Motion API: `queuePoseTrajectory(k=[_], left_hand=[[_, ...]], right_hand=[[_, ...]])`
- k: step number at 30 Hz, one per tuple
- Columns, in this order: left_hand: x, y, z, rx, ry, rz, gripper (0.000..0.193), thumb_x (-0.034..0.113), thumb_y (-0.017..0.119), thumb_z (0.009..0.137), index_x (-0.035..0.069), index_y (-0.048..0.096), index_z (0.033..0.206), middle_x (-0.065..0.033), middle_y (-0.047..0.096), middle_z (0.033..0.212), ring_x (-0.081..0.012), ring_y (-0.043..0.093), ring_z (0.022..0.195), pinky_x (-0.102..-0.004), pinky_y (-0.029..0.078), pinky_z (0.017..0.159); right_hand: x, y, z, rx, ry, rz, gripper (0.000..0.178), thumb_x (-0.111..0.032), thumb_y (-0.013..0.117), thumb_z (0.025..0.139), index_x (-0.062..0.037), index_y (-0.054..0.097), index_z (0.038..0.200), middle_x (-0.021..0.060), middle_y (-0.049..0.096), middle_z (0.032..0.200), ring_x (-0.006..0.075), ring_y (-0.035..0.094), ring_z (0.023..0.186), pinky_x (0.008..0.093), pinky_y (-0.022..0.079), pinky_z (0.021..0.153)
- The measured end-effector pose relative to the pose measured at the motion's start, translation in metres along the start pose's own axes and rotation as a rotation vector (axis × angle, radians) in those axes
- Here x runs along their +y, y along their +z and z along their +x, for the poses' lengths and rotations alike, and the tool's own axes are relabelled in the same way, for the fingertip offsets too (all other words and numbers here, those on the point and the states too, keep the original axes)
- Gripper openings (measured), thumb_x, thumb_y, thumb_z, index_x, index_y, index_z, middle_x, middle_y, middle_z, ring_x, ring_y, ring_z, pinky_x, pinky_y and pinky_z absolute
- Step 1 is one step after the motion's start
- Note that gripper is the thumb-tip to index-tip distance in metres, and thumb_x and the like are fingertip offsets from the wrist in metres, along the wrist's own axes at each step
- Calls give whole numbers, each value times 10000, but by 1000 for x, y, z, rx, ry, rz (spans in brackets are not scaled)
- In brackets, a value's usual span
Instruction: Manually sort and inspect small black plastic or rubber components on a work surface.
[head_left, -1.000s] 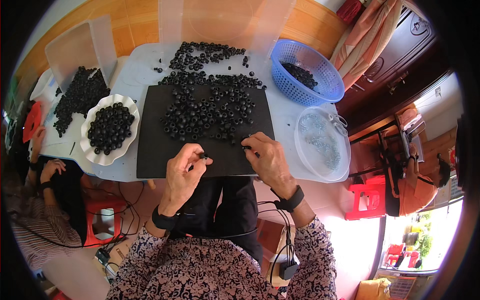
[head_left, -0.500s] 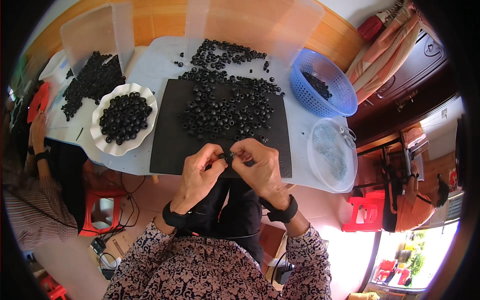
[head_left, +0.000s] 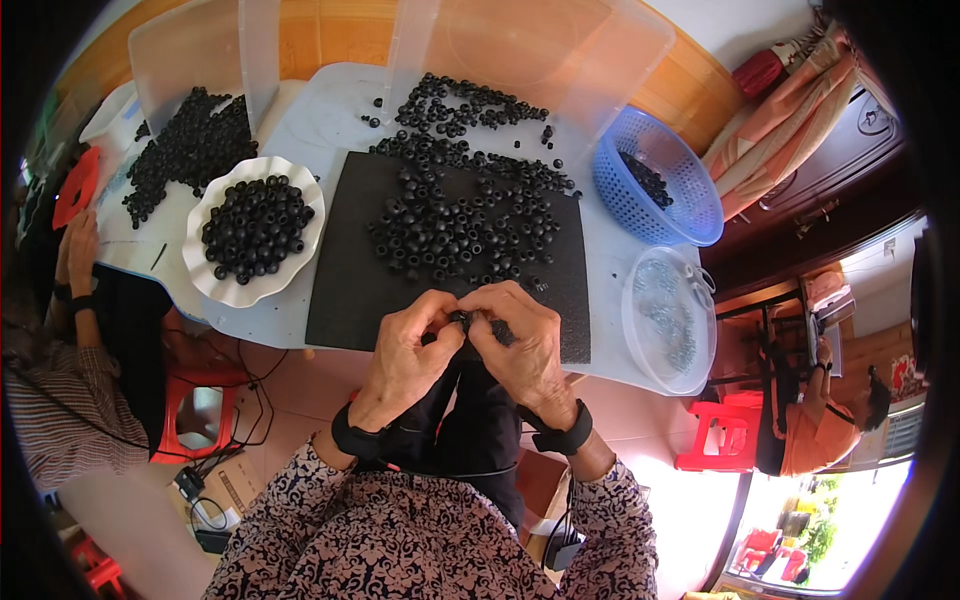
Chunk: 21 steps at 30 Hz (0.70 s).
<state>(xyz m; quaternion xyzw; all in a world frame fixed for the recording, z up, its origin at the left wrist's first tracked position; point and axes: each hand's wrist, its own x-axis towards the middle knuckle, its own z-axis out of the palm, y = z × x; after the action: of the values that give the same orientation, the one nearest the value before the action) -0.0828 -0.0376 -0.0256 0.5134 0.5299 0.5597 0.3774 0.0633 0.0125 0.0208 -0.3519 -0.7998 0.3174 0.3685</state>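
Note:
My left hand (head_left: 402, 352) is closed in a pinch round a black bead (head_left: 459, 318) over the near edge of a black mat (head_left: 340, 260). Against it, my right hand (head_left: 530, 350) has its thumb and fingers pressed together at the bead; whatever else they hold is too small to make out. Many loose black beads (head_left: 470, 225), with holes through them, lie spread on the mat just beyond my hands. To the left, a white wavy-edged plate (head_left: 199, 262) holds a heap of black beads (head_left: 255, 225).
At the right stand a blue basket (head_left: 708, 228) with some black pieces and a round clear dish (head_left: 637, 350) of small clear pieces. Clear plastic bins (head_left: 530, 50) spill beads at the back. Another person's hands (head_left: 80, 250) are at the far left; a seated person (head_left: 820, 435) is far right.
My fingertips have come together at the bead, closing the small gap between my hands. The view has shifted slightly, and the beads on the mat look unchanged.

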Motion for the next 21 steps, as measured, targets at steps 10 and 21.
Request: queuePoseTrajectory(k=[10, 21], left_hand=[[2, 1, 0, -9, -6, 27, 149, 28, 618, 846, -7, 598, 990, -87, 640, 705, -120, 599, 639, -279, 475, 581], [0, 1, 0, -11, 36, 25, 166, 11, 620, 840, -12, 607, 1004, -76, 627, 695, -101, 575, 633, -262, 471, 589]], right_hand=[[25, 10, -10, -1, 291, 378, 138, 15, 637, 860, -7, 681, 989, 33, 685, 854, 94, 653, 754, 254, 542, 709], [24, 6, -13, -30, 349, 442, 144, -38, 606, 937, 13, 687, 1044, 26, 681, 861, 67, 620, 781, 209, 505, 703]])
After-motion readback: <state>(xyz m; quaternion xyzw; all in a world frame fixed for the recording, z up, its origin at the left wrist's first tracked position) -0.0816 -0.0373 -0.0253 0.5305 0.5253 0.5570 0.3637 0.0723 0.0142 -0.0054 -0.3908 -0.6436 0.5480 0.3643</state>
